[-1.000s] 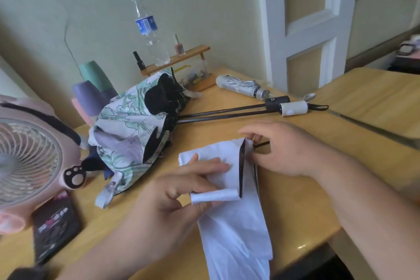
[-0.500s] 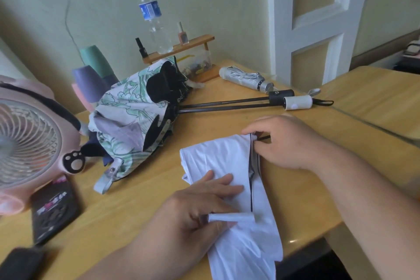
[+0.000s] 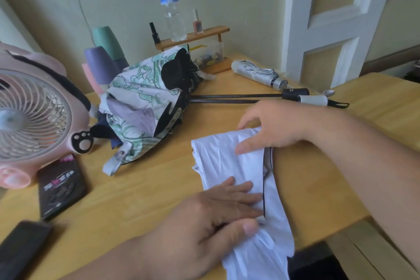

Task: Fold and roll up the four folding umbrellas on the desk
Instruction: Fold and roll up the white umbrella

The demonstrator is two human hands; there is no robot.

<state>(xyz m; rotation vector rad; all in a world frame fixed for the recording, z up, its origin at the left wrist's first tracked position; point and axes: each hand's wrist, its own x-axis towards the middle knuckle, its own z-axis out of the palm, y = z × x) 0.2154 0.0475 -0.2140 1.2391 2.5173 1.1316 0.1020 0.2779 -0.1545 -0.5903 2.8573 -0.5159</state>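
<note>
Both hands have shifted on the white umbrella (image 3: 218, 157), which lies at the near edge of the desk (image 3: 147, 188). Left hand (image 3: 204, 223) has dropped the strap and presses flat, fingers straight; right hand (image 3: 272, 125) rests loosely over its far end. Just beyond sprawls a floral umbrella (image 3: 145, 102), then a rolled silver umbrella (image 3: 254, 71). The blue label on the bottle (image 3: 169, 7) is unreadable.

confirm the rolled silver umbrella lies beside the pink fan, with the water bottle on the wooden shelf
No: the head view shows the silver umbrella by the white door frame, not the pink fan. The water bottle is on the wooden shelf.
</note>
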